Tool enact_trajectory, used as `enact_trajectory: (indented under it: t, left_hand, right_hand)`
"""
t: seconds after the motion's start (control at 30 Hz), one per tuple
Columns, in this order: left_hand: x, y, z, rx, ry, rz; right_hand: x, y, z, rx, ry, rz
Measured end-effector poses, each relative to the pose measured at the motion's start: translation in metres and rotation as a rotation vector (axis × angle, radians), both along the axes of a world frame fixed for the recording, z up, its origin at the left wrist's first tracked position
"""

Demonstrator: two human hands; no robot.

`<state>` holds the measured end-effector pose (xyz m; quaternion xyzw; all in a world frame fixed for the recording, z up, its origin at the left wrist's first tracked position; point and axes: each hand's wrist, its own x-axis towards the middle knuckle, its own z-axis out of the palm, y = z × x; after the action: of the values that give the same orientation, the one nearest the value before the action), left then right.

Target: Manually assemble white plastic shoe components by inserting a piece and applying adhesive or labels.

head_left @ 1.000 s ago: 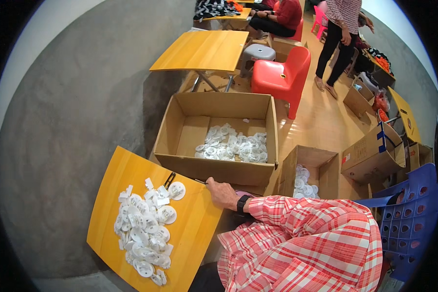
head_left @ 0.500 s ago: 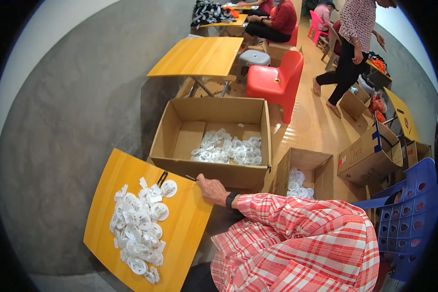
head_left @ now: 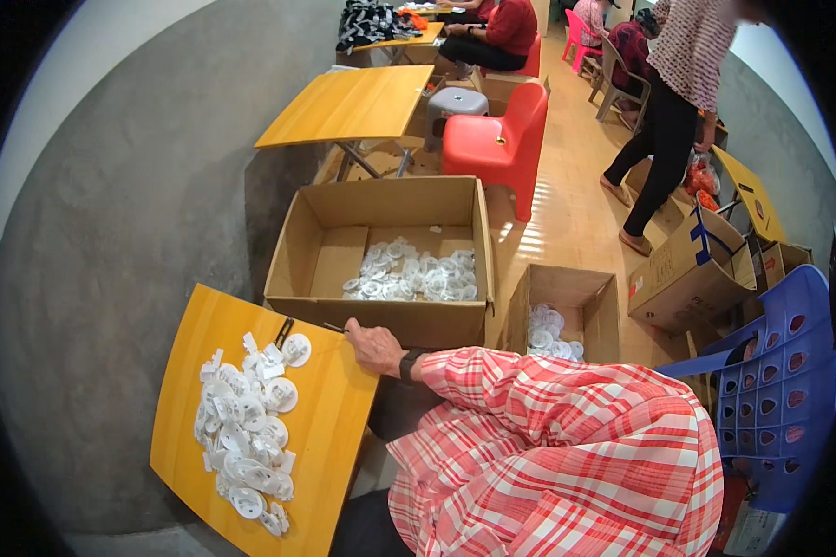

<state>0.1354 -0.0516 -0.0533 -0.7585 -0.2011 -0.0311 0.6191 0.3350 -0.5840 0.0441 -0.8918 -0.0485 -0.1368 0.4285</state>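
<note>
My right hand (head_left: 376, 349), with a dark band at the wrist and a red plaid sleeve, rests at the right edge of a yellow tabletop (head_left: 330, 408). Its fingers are closed on a thin dark rod (head_left: 333, 327) whose end pokes out over the table; the rest is hidden in the hand. To the left of it lies a loose pile of white round plastic parts (head_left: 246, 427), mixed with a few small blocky ones. A black oblong fitting (head_left: 284, 332) sits near the table's far edge. My left hand does not show.
A large cardboard box (head_left: 381, 320) holding white parts stands beyond the table. Right of it is a smaller box (head_left: 520, 311) with similar parts. A red chair (head_left: 492, 139), another yellow table (head_left: 344, 102) and a blue chair (head_left: 778, 390) stand around. One person (head_left: 673, 121) walks in the aisle; others sit farther back.
The view has swung a little, so most things sit farther left. The walking person has stepped closer along the aisle. My right hand stays at the table edge with the rod.
</note>
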Motion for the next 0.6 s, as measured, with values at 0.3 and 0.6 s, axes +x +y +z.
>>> enact_trajectory:
  t: [0.3,0.6]
  left_hand:
    - [-0.003,0.030,0.024,-0.019,0.100,0.034]
    - [-0.105,0.080,-0.025,-0.599,-0.328,-0.119]
  right_hand:
    - [0.009,0.000,-0.009,-0.063,0.018,-0.006]
    - [0.038,0.018,-0.036,-0.259,0.023,-0.044]
